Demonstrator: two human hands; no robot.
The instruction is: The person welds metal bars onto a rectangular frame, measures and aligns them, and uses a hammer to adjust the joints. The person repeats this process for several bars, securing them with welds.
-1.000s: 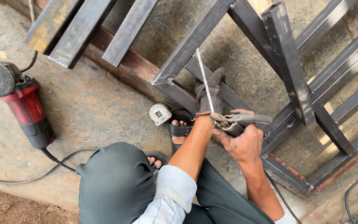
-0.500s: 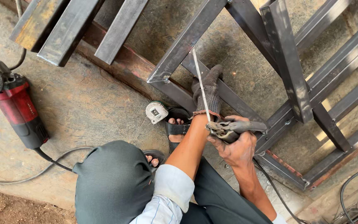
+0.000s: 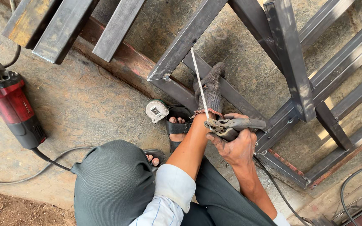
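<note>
Head view: person crouched over steel frame (image 3: 197, 31).
Left hand (image 3: 209, 90): gloved, fingers closed loosely around welding rod (image 3: 198, 79).
Right hand (image 3: 235, 146): clenched on electrode holder (image 3: 235, 124).
Change: rod tip now nearer frame corner joint, so striking position is close.
Nearby: angle grinder (image 3: 15, 106), tape measure (image 3: 156, 110).

Glove (image 3: 211, 90) grey knit, red-trimmed cuff. Grinder (image 3: 15, 109) red body, black grip and cord. Tape measure (image 3: 157, 111) white and green. Trousers (image 3: 113, 184) dark grey-green. Sleeve (image 3: 164, 196) pale blue, fine checks. Steel frame (image 3: 288, 54) dull grey, rusty patches.
</note>
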